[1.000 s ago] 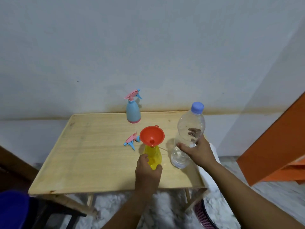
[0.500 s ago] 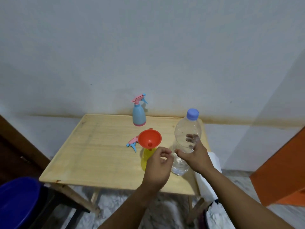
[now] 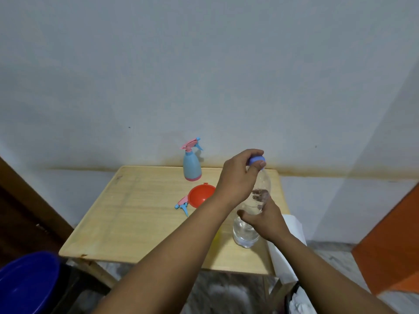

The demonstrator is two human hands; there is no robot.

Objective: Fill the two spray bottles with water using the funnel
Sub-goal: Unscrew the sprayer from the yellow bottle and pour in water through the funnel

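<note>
Head view, looking down on a pale wooden counter [image 3: 140,214] set against a grey wall. Right of centre, the left hand [image 3: 238,177] reaches across the frame, its fingers [image 3: 258,165] curled and pinching the blue cap [image 3: 257,159] of a clear water bottle [image 3: 247,232]. The right hand [image 3: 265,219] wraps the bottle's mid-body from the right side, fingers closed around it and partly visible through the plastic. The bottle stands upright on the counter near its lower right edge, with water in its lower part.

Left of the bottle, the red funnel [image 3: 200,194] is seen from above; the left forearm crosses in front of it. The yellow spray bottle [image 3: 217,236] shows only as a small sliver at the forearm's lower edge, so how the funnel sits on it cannot be told. A detached pink-and-blue spray head [image 3: 182,204] lies on the counter just beside the funnel's left rim. A blue spray bottle [image 3: 191,166] with its pink-and-blue trigger head attached stands upright at the counter's far edge, apart from the rest.

A dark blue basin [image 3: 27,284] occupies the lower left corner of the frame; an orange panel [image 3: 390,252] fills the lower right.
</note>
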